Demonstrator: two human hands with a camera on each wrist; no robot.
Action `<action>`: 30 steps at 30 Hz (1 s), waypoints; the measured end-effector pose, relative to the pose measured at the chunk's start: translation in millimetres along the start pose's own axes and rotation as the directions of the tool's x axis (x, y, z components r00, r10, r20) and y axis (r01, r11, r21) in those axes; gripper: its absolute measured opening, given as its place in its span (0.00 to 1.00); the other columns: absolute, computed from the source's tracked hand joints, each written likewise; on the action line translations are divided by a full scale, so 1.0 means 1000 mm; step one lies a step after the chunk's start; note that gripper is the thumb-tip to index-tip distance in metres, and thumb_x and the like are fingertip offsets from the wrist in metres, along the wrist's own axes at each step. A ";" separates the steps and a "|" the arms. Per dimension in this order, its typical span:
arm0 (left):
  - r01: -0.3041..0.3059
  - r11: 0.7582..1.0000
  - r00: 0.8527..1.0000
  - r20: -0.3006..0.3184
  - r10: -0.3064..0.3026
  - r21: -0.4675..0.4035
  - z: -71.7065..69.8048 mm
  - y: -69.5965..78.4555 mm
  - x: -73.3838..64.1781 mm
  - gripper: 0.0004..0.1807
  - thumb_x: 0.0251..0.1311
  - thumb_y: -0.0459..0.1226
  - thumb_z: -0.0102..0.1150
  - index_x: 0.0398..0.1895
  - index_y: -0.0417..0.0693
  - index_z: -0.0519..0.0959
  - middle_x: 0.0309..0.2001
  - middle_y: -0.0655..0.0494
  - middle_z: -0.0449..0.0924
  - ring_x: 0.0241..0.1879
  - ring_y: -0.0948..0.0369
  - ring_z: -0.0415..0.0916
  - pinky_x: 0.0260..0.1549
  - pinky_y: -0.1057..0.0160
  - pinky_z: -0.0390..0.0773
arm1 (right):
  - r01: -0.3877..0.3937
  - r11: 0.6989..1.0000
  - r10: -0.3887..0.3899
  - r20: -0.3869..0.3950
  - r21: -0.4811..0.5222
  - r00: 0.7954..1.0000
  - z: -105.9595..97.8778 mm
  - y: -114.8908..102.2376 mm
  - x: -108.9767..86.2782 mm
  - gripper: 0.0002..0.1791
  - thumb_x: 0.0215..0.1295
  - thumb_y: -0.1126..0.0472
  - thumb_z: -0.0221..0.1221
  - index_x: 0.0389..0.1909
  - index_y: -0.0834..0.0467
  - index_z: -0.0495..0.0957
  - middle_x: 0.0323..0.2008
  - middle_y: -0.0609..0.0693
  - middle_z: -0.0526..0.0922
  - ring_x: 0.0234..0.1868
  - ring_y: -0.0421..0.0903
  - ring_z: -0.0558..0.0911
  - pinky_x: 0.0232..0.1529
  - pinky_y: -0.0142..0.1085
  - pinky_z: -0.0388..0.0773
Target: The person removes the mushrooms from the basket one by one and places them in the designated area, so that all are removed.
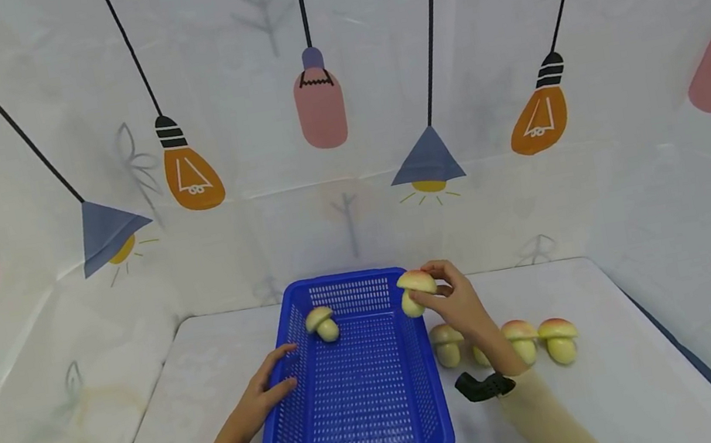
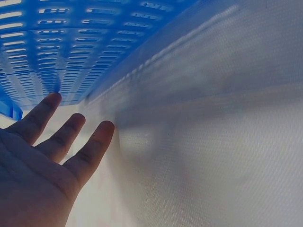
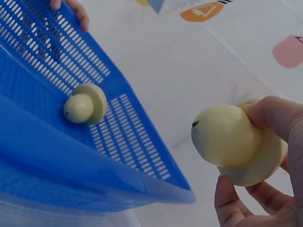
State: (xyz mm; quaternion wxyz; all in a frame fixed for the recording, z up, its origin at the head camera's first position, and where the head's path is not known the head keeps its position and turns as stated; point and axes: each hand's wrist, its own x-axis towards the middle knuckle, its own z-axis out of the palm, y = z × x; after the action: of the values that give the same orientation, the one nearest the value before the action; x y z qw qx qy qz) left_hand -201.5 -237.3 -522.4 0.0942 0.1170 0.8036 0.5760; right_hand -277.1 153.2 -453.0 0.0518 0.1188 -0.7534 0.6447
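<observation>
A light, smooth mushroom (image 1: 417, 290) is pinched by the right hand (image 1: 457, 302) over the basket (image 1: 354, 378), steadied by the flat-fingered left hand (image 1: 265, 397).

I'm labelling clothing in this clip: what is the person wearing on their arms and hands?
Both hands are bare: left hand, right hand. Each forearm has a pale cream long sleeve, and a small black device sits at each wrist.

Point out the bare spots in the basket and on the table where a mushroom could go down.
Most of the blue perforated plastic basket floor is free, near its front rim; one toy mushroom lies at the back left. The white table is bare right of the three standing toy mushrooms, which crowd the basket's right side.
</observation>
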 end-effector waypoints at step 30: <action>-0.012 1.000 1.000 0.009 0.012 -0.002 0.000 -0.003 0.001 0.31 0.77 0.40 0.51 0.79 0.56 0.57 0.79 0.33 0.49 0.65 0.37 0.70 0.49 0.48 0.84 | -0.089 0.996 0.086 -0.107 -0.017 0.991 -0.079 0.013 -0.030 0.27 0.68 0.58 0.68 0.62 0.59 0.70 0.52 0.44 0.76 0.43 0.36 0.83 0.46 0.27 0.81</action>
State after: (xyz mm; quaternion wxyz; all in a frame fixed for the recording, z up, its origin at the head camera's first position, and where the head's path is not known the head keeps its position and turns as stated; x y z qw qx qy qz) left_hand -202.9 -238.3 -525.3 0.0942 0.1244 0.8018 0.5769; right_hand -257.0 235.7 -459.8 0.0647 0.0506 -0.7610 0.6435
